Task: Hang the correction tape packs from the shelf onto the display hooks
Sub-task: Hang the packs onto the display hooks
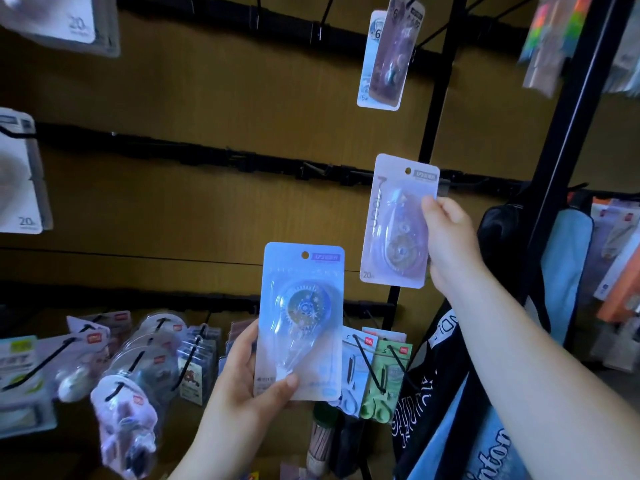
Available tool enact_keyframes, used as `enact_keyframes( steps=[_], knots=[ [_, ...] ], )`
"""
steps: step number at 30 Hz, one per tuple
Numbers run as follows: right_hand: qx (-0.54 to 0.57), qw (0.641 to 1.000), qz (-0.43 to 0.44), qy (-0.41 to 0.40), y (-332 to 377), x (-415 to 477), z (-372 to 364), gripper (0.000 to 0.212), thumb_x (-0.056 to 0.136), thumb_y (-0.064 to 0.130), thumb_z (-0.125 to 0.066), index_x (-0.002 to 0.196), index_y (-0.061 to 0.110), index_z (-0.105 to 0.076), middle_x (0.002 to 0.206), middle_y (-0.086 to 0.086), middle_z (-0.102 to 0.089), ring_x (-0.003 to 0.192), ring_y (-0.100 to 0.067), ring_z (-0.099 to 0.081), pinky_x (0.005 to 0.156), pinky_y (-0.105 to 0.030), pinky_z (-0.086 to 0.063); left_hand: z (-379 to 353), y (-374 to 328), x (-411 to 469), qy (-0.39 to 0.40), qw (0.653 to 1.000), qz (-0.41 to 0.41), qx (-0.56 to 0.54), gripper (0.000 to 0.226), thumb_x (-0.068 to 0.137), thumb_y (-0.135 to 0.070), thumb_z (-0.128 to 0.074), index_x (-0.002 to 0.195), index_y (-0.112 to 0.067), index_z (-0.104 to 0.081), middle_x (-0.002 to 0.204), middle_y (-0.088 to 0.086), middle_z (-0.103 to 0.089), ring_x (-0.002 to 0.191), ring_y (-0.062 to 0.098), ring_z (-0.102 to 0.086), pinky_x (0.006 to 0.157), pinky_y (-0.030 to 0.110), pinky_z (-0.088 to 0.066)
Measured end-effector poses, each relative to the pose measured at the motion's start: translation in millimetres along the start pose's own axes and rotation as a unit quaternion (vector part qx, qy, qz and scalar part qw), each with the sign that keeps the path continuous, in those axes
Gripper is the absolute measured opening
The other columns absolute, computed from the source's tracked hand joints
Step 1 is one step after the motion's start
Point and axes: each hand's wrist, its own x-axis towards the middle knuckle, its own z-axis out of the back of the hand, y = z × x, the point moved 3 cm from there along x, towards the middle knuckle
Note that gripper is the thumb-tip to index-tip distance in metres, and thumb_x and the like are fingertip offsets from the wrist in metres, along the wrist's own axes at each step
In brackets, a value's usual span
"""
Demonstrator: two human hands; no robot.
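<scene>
My left hand (252,379) grips a blue correction tape pack (301,320) by its lower edge, upright, in front of the lower rail. My right hand (450,244) holds a pale pink correction tape pack (398,220) by its right side, raised near the middle rail. The pink pack's hang hole sits just left of a black display hook (457,183) on that rail; it is not on the hook. Two more packs (388,57) hang from a hook on the top rail above.
Brown back panel with three black rails (207,157). Many packs hang on the lower hooks (145,362), and green and white packs (377,375) hang beside my left hand. Large packs (17,174) hang at left. A black upright post (568,140) and bags stand at right.
</scene>
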Motion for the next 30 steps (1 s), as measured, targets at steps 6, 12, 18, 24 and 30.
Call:
enact_keyframes(
  steps=[6, 12, 18, 24, 30],
  knots=[
    [-0.041, 0.999, 0.010, -0.002, -3.7, 2.2, -1.5, 0.026, 0.093, 0.021, -0.043, 0.067, 0.020, -0.047, 0.082, -0.016, -0.048, 0.079, -0.020, -0.044, 0.073, -0.031, -0.035, 9.1, 5.1, 2.2, 0.004, 1.000, -0.010, -0.017, 0.052, 0.065, -0.002, -0.071, 0.103, -0.033, -0.052, 0.100, 0.002, -0.071, 0.089, 0.014, -0.070, 0.060, 0.027, -0.059],
    [-0.104, 0.994, -0.006, -0.014, -7.3, 22.0, -16.7, 0.024, 0.094, 0.019, -0.040, 0.070, 0.013, -0.039, 0.061, 0.001, -0.031, 0.055, -0.011, -0.026, 0.048, -0.020, -0.025, 13.3, 7.7, 4.9, -0.013, 1.000, -0.004, -0.010, 0.049, 0.075, 0.010, -0.063, 0.100, -0.031, -0.052, 0.097, -0.001, -0.070, 0.089, 0.017, -0.069, 0.064, 0.027, -0.060],
    [-0.143, 0.989, -0.041, -0.023, -16.5, 38.7, -36.6, 0.036, 0.094, 0.023, -0.039, 0.059, 0.019, -0.033, 0.056, 0.000, -0.029, 0.053, -0.014, -0.024, 0.057, -0.027, -0.022, 27.4, 5.2, 11.4, -0.025, 1.000, -0.002, -0.008, 0.049, 0.066, -0.001, -0.074, 0.098, -0.031, -0.051, 0.100, -0.002, -0.068, 0.091, 0.021, -0.067, 0.061, 0.027, -0.059],
    [-0.154, 0.986, -0.066, -0.022, -20.1, 49.9, -47.4, 0.025, 0.092, 0.019, -0.040, 0.079, 0.004, -0.054, 0.069, -0.008, -0.045, 0.084, -0.030, -0.056, 0.090, -0.050, -0.050, 35.2, 5.4, 14.6, -0.018, 0.999, -0.011, -0.036, 0.076, 0.026, -0.027, -0.074, 0.099, -0.030, -0.053, 0.097, 0.005, -0.071, 0.084, 0.022, -0.069, 0.052, 0.020, -0.054],
    [-0.185, 0.981, -0.067, -0.002, -16.3, 49.6, -44.3, 0.032, 0.092, 0.011, -0.040, 0.117, -0.006, -0.052, 0.088, -0.014, -0.056, 0.085, -0.029, -0.057, 0.089, -0.047, -0.052, 36.5, 3.5, 15.1, -0.021, 0.999, -0.016, -0.032, 0.062, 0.044, -0.012, -0.076, 0.099, -0.031, -0.052, 0.088, -0.011, -0.075, 0.082, 0.011, -0.071, 0.056, 0.020, -0.056]
  ],
)
